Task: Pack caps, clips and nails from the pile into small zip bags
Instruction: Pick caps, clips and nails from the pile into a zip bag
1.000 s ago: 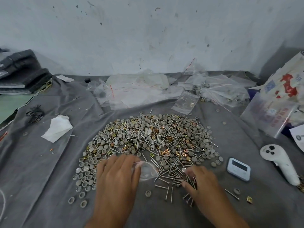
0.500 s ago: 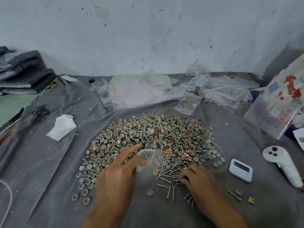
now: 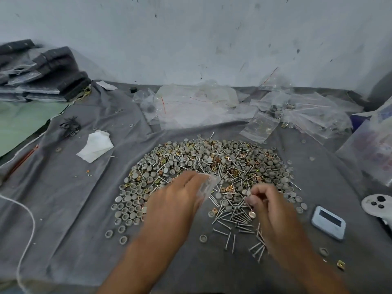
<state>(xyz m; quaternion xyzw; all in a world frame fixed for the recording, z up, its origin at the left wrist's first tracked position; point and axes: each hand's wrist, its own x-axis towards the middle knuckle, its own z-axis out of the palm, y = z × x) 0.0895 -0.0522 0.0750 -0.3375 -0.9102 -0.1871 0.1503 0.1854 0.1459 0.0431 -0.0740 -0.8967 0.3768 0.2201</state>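
Grey cloth (image 3: 63, 209) covers the counter; landmark is the pile (image 3: 212, 166) of grey caps, brass clips and steel nails heaped mid-cloth.

Left hand (image 3: 176, 200) sits at the near edge of the pile, fingers extended, grip pinching a small clear zip bag (image 3: 206, 187). Bag sticks out past the fingertips toward the pile centre; motion blur, so can't tell whether its mouth is open.

Right hand (image 3: 273, 211) is at the near right edge of the pile, fingers curled, grip pinching a nail (image 3: 250, 206), head end down. Nail is just beside the bag, not touching it, gap between the two hands.

Loose nails (image 3: 235, 221) are fanned out on the near side of the pile, directly under and between both hands. A few stray caps (image 3: 121, 234) lie near-left of the pile, one lone clip (image 3: 340, 264) well off to the near right.

Behind the pile: heap of clear bags (image 3: 212, 102) against the wall. Left of the pile: crumpled white tissue (image 3: 96, 146). Right of the pile: small pale-blue timer (image 3: 327, 224), with a white controller (image 3: 376, 203) just beyond it. Far left behind the pile: stack of dark folded fabric (image 3: 42, 75).
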